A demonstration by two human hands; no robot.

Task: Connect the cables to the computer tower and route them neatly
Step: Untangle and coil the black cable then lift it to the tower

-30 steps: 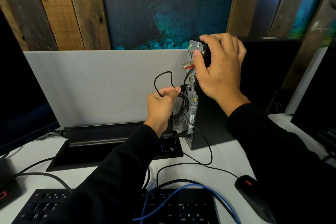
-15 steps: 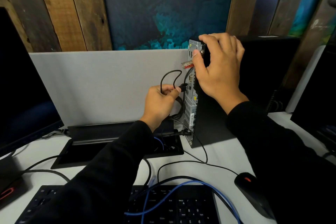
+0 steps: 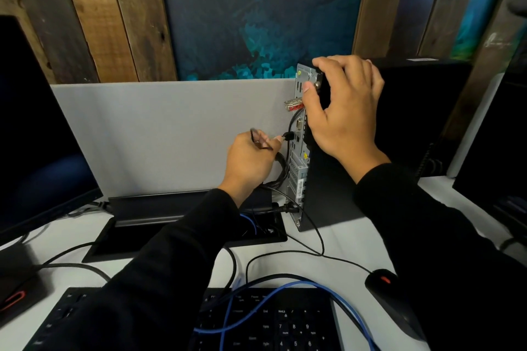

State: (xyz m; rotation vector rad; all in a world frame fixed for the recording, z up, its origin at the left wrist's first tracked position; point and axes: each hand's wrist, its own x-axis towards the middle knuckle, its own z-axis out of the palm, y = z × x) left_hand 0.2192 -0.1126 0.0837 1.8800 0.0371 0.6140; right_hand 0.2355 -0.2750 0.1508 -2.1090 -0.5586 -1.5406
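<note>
A black slim computer tower (image 3: 405, 134) stands upright on the white desk, its silver rear panel (image 3: 299, 151) facing left. My right hand (image 3: 342, 111) grips the tower's top rear corner, thumb on the panel. My left hand (image 3: 251, 162) pinches a black cable plug (image 3: 288, 136) right at the rear panel's ports, with a loop of the same thin cable in its fingers. A thicker black power cable (image 3: 282, 209) is plugged in low on the panel. A blue cable (image 3: 256, 305) lies loose across the keyboard.
A black keyboard (image 3: 285, 325) lies at the front edge, a black mouse (image 3: 390, 296) to its right. A monitor (image 3: 37, 134) stands at the left. An open black cable tray (image 3: 119, 239) sits under the grey divider panel (image 3: 171, 134). Several black cables cross the desk.
My left hand has drawn the cable loop in; it is smaller and lower now. The plug stays at the rear panel. My right hand holds the same corner.
</note>
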